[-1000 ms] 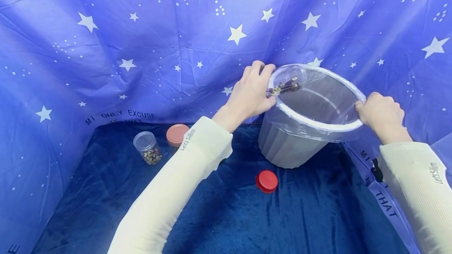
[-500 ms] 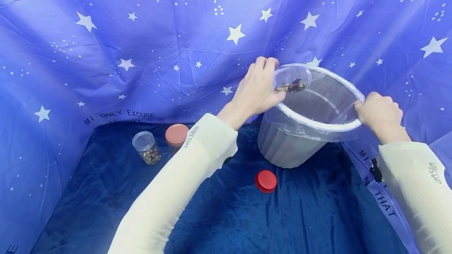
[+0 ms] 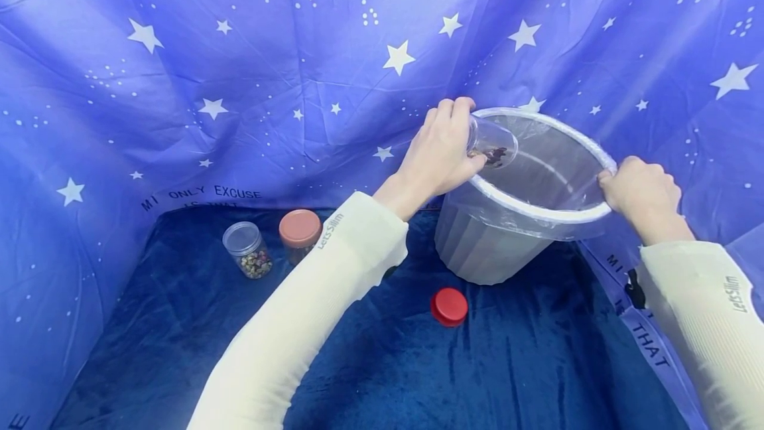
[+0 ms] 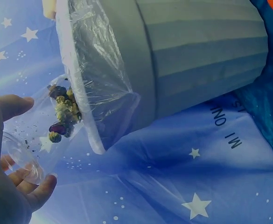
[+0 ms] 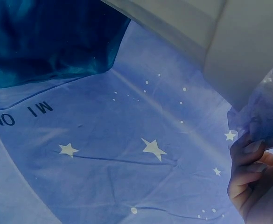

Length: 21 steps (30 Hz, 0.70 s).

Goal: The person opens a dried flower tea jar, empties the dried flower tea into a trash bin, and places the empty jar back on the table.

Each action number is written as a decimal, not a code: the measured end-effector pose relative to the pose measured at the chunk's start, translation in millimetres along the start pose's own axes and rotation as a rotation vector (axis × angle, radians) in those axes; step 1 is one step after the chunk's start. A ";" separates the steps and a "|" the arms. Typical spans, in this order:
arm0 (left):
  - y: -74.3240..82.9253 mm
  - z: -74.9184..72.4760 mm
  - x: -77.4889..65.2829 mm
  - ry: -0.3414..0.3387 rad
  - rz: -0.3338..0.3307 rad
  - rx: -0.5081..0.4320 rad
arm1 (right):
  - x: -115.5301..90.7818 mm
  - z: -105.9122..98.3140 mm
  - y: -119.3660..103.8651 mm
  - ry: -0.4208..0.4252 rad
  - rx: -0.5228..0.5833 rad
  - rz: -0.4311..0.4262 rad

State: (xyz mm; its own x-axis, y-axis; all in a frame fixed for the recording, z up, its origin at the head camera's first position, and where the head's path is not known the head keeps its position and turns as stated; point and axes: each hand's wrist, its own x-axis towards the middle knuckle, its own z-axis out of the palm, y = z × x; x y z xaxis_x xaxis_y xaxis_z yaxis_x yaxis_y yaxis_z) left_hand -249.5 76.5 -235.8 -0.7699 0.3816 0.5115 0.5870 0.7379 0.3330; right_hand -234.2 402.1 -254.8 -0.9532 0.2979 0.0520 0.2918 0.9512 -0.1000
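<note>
The left hand (image 3: 438, 148) holds a clear jar (image 3: 500, 133) of dried flowers (image 4: 66, 109), tilted at the left rim of the grey bin (image 3: 492, 247); the right hand (image 3: 643, 192) grips its right rim. A red lid (image 3: 450, 306) lies nearer.

The bin (image 3: 483, 251) wall appears to be matt plastic, fluted. Its liner (image 4: 96, 60) is thin, clear plastic film, glossy and crinkled. The held jar (image 3: 500, 135) is transparent, smooth and glossy; plastic or glass cannot be determined. The dried flowers (image 4: 66, 109) inside look rough and matt. The red lid (image 3: 450, 305) presents smooth plastic. The floor covering (image 3: 370, 377) is velvety cloth with sheen; the starred backdrop (image 3: 334, 38), smooth, creased fabric.
</note>
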 end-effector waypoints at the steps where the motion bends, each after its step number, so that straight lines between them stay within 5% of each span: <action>1: 0.2 0.4 0.3 -0.004 -0.001 0.001 | -0.2 -0.1 0.0 -0.001 0.000 0.001; 21: 6.7 3.9 4.4 -0.137 0.062 0.048 | -0.1 1.7 1.2 0.018 0.000 -0.017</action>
State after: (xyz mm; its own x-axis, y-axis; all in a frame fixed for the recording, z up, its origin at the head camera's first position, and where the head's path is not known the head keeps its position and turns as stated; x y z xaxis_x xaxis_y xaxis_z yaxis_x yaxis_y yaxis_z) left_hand -250.0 85.3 -234.4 -0.7616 0.4969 0.4160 0.6241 0.7353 0.2642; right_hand -233.9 403.1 -256.6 -0.9564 0.2833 0.0717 0.2758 0.9561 -0.0991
